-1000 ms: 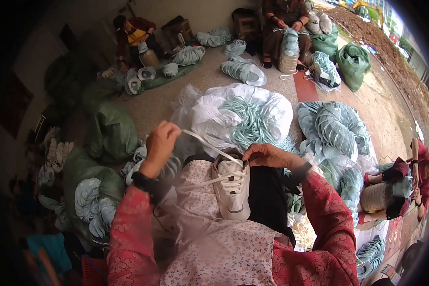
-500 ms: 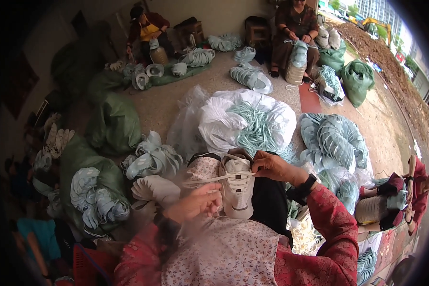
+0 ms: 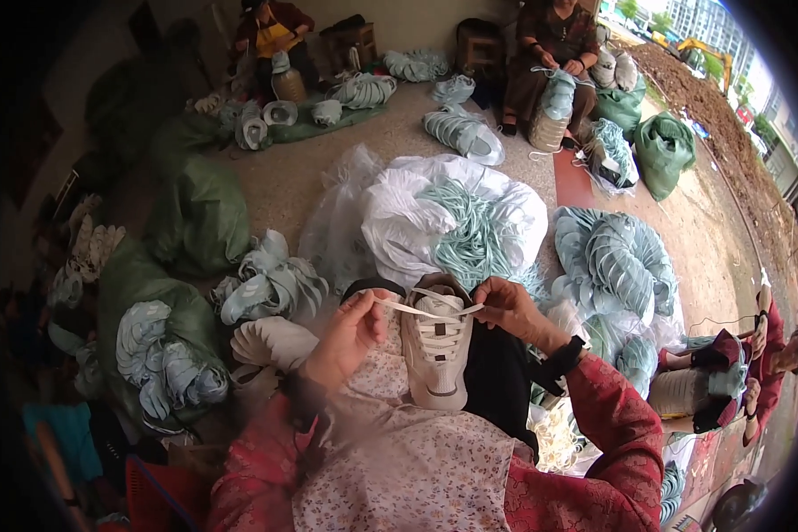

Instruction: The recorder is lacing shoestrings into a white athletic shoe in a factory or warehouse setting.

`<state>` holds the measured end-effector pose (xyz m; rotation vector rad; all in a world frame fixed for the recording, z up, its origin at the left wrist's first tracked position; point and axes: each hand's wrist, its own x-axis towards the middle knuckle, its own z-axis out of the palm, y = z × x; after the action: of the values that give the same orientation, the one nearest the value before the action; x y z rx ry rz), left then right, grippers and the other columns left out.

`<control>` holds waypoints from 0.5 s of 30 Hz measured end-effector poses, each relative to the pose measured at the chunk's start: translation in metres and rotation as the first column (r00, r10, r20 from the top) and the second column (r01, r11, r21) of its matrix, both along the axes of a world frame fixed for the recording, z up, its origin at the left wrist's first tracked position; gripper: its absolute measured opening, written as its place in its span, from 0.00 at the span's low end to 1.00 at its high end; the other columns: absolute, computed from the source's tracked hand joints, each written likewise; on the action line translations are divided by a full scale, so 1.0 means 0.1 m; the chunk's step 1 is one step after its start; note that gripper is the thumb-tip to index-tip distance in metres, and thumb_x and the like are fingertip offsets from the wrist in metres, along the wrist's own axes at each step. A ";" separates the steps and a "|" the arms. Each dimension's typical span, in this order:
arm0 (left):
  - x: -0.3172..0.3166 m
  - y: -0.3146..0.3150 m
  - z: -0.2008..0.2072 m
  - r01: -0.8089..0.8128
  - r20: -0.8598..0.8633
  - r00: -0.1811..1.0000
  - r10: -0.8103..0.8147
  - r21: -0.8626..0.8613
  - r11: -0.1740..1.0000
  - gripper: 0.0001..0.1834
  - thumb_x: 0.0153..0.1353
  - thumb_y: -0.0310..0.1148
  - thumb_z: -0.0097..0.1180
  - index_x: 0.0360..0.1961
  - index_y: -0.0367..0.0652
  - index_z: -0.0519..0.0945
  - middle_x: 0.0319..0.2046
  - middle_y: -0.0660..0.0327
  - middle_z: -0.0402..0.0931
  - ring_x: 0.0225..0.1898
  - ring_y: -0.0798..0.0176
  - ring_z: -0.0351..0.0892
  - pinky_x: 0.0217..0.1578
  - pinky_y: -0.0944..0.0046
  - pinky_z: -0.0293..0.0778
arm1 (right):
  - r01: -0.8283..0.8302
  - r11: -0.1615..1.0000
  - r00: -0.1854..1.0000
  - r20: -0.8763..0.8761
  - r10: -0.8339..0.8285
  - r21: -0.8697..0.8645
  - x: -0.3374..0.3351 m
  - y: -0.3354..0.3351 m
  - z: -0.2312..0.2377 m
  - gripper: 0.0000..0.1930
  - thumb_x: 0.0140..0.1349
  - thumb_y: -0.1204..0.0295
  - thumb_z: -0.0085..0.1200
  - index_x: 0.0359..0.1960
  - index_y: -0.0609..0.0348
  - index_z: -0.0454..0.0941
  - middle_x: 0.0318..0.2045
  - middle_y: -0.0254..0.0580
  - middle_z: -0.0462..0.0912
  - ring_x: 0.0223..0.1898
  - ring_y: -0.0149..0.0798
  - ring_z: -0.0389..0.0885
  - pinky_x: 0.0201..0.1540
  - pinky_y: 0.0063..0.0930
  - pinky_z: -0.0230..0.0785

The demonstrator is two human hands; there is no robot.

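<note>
A cream-white shoe upper (image 3: pixel 436 377) stands between my knees, its toe pointing toward me. A white shoelace (image 3: pixel 410 309) runs in rows across its front and is pulled out to both sides near the top. My left hand (image 3: pixel 348 335) pinches one length of the lace, up and left of the upper. On the other side, my right hand (image 3: pixel 511 310) pinches the lace close to the upper's top edge. What the upper is set on is mostly hidden. A floral apron (image 3: pixel 399 470) covers my lap.
Ahead lies a white sack (image 3: pixel 399 222) with pale green laces (image 3: pixel 470 235). Bundles of pale blue uppers (image 3: pixel 616 262) lie to the right, more uppers (image 3: pixel 275 284) to the left beside green sacks (image 3: pixel 199 217). Other people (image 3: pixel 554 53) sit working at the back and right.
My left hand has risen from beside the upper to near its top, drawing the lace outward. My right hand stays by the top edge, still pinching the lace.
</note>
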<state>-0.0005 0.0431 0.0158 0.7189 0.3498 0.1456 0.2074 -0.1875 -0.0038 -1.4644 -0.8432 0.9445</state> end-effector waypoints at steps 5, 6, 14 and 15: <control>0.00 0.13 -0.04 -0.056 0.001 0.998 0.056 -0.014 0.998 0.15 0.70 0.39 0.50 0.49 0.40 0.75 0.25 0.68 0.70 0.24 0.70 0.70 0.25 0.69 0.68 | 0.221 0.975 0.934 -0.290 -0.206 0.019 -0.10 0.01 0.07 0.09 0.58 0.76 0.62 0.40 0.60 0.77 0.30 0.31 0.81 0.26 0.23 0.76 0.24 0.14 0.66; 0.01 0.14 -0.03 -0.053 0.000 0.999 0.053 -0.013 0.998 0.15 0.70 0.39 0.50 0.49 0.40 0.75 0.25 0.68 0.70 0.24 0.70 0.70 0.25 0.69 0.68 | 0.224 0.975 0.933 -0.292 -0.209 0.019 -0.08 0.00 0.06 0.09 0.58 0.76 0.62 0.40 0.60 0.77 0.30 0.31 0.81 0.26 0.23 0.76 0.24 0.14 0.66; 0.02 0.30 0.10 -0.247 -0.034 0.966 0.258 0.188 0.950 0.16 0.69 0.42 0.51 0.43 0.39 0.76 0.23 0.70 0.67 0.24 0.72 0.69 0.26 0.69 0.68 | -0.098 0.988 0.979 -0.188 0.074 -0.119 0.15 0.01 0.14 0.18 0.66 0.55 0.55 0.33 0.59 0.80 0.26 0.32 0.81 0.23 0.23 0.74 0.24 0.17 0.67; 0.00 0.33 0.10 -0.244 -0.032 0.967 0.254 0.189 0.951 0.16 0.69 0.42 0.51 0.43 0.39 0.76 0.23 0.70 0.67 0.24 0.72 0.69 0.26 0.69 0.68 | -0.094 0.989 0.980 -0.186 0.071 -0.118 0.18 0.00 0.15 0.18 0.66 0.55 0.55 0.33 0.59 0.80 0.26 0.32 0.81 0.23 0.23 0.74 0.24 0.17 0.67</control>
<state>0.0000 0.0761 0.0262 0.8614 0.4852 0.4021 0.2253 -0.1874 0.0117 -1.4337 -0.7250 1.1935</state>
